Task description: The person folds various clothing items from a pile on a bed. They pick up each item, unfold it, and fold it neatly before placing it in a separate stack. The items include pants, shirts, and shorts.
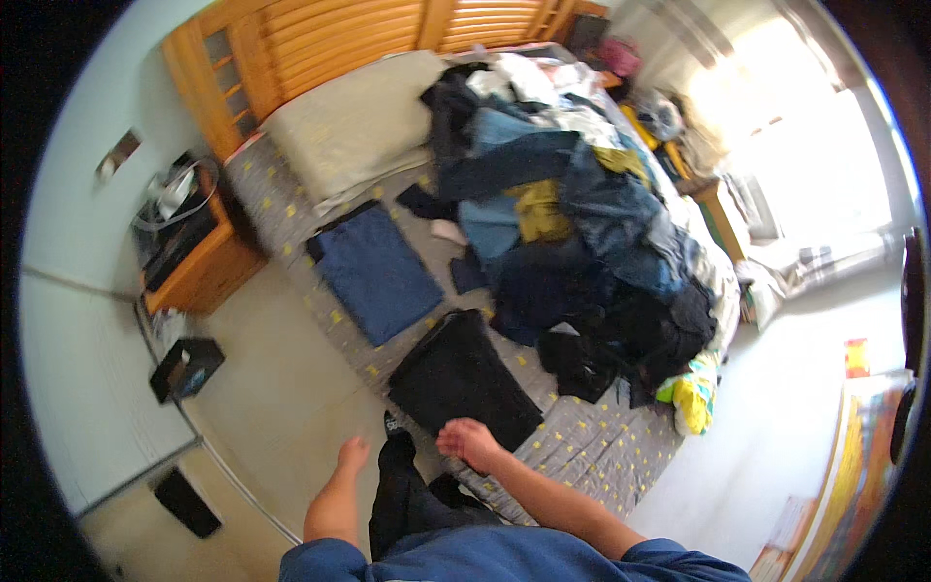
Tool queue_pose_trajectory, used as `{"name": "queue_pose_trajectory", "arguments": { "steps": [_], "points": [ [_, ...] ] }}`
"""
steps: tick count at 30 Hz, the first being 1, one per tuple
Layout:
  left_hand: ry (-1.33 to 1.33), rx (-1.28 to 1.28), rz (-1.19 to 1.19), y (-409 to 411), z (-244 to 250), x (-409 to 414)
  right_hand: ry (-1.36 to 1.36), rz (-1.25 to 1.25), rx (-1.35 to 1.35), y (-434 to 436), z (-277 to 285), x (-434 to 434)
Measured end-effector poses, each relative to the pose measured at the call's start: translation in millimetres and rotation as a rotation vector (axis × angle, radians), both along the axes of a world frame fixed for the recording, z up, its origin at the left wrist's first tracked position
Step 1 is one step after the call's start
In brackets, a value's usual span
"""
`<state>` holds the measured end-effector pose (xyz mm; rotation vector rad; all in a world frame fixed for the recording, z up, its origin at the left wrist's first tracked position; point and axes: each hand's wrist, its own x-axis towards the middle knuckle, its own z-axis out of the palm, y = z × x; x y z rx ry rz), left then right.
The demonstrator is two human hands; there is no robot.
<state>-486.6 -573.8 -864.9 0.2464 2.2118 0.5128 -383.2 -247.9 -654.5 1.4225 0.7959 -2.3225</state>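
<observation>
My left hand (353, 452) hangs over the floor left of the bed, nearest my own leg, and seems to hold nothing; its fingers are hard to make out. My right hand (467, 442) is at the near edge of a folded black garment (465, 378), fingers slightly curled and blurred; whether it touches the cloth is unclear. Beyond that lies a folded blue garment (378, 273) with a dark edge. A large heap of loose clothes, with blue denim (611, 211), an olive-yellow piece (542, 211) and black garments (647, 327), covers the bed's right side.
The bed's grey sheet (596, 451) has a yellow pattern. A beige pillow (364, 124) lies by the wooden headboard (342, 44). Left of the bed stand a wooden nightstand (211, 269) and, on the floor, a black box (188, 367). A colourful bag-like item (694, 400) is at the right edge.
</observation>
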Motion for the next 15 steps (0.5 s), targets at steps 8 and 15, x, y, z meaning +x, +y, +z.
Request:
{"name": "queue_pose_trajectory", "arguments": {
  "steps": [8,15],
  "points": [
    [-0.293,-0.312,-0.102,-30,49,19,-0.167,-0.153,0.142,22,36,171],
    [0.062,0.189,0.173,124,128,-61,-0.106,-0.625,0.096,61,-23,290]
  ]
}}
